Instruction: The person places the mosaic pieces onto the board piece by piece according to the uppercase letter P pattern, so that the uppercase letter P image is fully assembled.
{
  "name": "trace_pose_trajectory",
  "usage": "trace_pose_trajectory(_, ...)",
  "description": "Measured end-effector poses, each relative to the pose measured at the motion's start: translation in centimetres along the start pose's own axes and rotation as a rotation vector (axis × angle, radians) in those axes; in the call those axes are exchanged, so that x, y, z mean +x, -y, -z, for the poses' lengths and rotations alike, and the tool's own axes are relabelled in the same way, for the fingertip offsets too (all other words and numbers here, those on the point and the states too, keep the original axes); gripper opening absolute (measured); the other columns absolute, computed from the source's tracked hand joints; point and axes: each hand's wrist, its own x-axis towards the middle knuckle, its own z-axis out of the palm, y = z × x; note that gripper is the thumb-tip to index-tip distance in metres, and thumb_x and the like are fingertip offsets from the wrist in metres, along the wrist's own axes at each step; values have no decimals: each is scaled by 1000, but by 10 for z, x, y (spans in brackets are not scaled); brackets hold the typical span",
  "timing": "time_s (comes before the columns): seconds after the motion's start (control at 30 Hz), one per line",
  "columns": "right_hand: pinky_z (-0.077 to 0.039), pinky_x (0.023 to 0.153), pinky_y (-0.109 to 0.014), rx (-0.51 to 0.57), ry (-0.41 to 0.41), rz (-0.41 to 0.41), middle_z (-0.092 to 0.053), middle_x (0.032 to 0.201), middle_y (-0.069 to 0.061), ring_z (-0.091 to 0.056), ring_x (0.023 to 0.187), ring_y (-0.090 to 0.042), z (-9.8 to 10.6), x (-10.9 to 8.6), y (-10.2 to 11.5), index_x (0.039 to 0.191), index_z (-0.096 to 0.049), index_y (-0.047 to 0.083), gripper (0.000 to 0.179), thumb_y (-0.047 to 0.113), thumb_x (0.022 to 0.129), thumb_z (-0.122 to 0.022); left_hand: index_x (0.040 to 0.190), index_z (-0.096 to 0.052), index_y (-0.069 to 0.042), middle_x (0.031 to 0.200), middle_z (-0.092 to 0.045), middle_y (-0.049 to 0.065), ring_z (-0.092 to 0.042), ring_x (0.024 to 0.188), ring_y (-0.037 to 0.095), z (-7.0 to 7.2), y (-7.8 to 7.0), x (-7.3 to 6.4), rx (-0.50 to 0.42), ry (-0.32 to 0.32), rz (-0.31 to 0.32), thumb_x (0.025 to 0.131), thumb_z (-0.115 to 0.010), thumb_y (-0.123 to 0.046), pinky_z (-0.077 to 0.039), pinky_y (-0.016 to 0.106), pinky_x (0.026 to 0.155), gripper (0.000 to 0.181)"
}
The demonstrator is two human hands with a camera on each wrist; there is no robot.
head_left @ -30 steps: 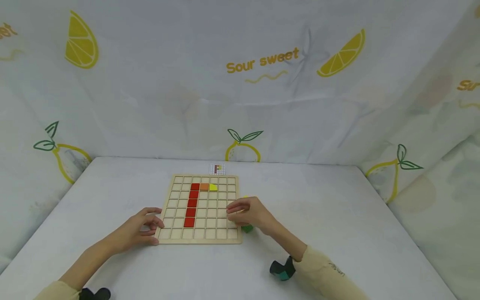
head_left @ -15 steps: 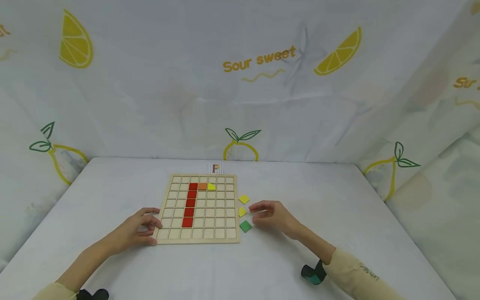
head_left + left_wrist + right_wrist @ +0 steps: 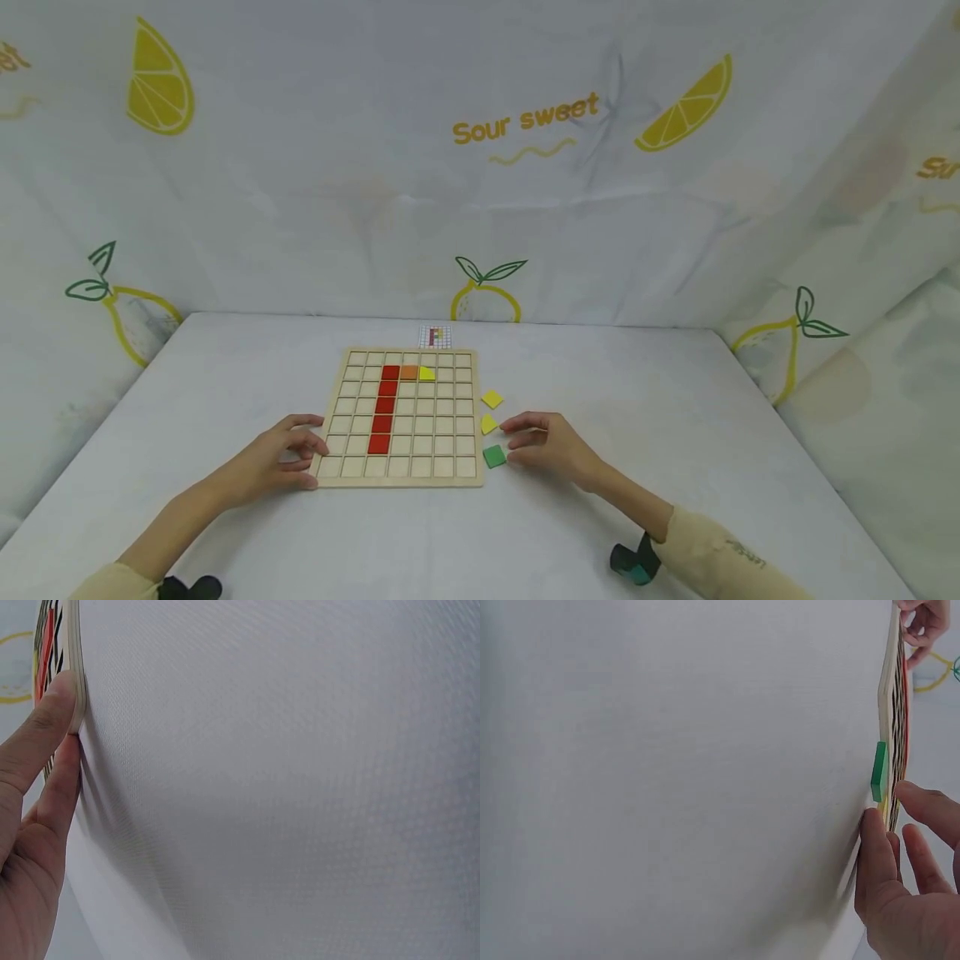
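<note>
- The person's left hand (image 3: 277, 461) rests, fingers relaxed, against the left edge of the gridded board (image 3: 424, 467), flat on the desk (image 3: 405, 542).
- The right hand (image 3: 553, 450), fingers parted, is just beside a green tile (image 3: 495, 456) and two yellow tiles (image 3: 491, 399).
- Red tiles (image 3: 384, 406) form a column; an orange tile (image 3: 408, 372) adjoins its top.
- A patterned card (image 3: 435, 337) lies beyond.

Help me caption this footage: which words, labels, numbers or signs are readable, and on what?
"Sour sweet": white backdrop, middle.
"et": backdrop, cut off at left edge.
"S": backdrop, right edge; rest unclear.
Lettering on right sleeve: too small to read.
</note>
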Motion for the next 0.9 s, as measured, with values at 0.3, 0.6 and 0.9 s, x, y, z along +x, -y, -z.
trace_pose_trajectory(0.3, -53, 77, -19, -179, 72, 113, -66, 104, -9, -60, 89, -21, 7, 1, -7, 112, -66, -1, 37, 3, 78, -78, 101, -64, 0, 132, -39, 29, -49, 89, 5, 0, -1, 0, 5, 2, -35, 76, -80, -10, -57, 26, 79, 32)
trace_pose_trajectory(0.6, -49, 74, -21, -372, 68, 211, -63, 90, 2, -55, 80, -13, 4, 9, -9, 104, -72, 7, 29, 13, 77, -81, 102, -63, 1, 133, -38, 28, -49, 89, 5, 1, -1, 0, 0, 7, -21, 76, -80, -11, -56, 26, 80, 32)
trace_pose_trajectory(0.9, -49, 68, -19, -374, 45, 215, -64, 92, 1, -55, 76, -10, 0, 10, -8, 95, -73, 8, 22, 11, 75, -82, 102, -64, 0, 134, -37, 27, -49, 90, 5, 1, -1, 0, 5, 8, 3, 76, -80, -12, -56, 26, 80, 33)
